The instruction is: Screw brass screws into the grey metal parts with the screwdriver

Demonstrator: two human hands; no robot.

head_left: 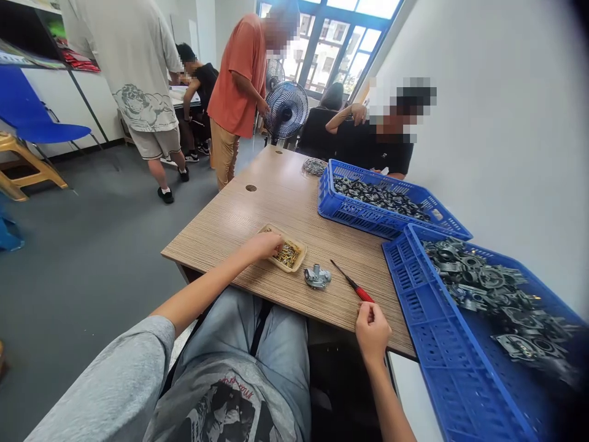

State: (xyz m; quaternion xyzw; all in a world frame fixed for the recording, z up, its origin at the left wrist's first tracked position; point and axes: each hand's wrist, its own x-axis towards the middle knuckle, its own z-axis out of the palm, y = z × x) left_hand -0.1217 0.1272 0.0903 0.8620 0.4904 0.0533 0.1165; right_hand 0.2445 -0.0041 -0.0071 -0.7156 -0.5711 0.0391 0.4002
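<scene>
Brass parts [288, 255] are touched in a tray [298, 253] by the half-curled left hand [263, 246]; the right hand [372, 331] is held pinched, nothing visibly gripped, just beside a screwdriver [363, 293].

Daylight floods through the window [338, 46] at one o'clock, glaring slightly, while shadows stay soft; fisheye distortion bends the edges, and dark blur creeps in around four o'clock.

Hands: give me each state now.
Left hand: fingertips down among brass parts in a tray; cannot tell if holding any.
Right hand: closed, nothing visible held, just below a red-handled screwdriver.
</scene>
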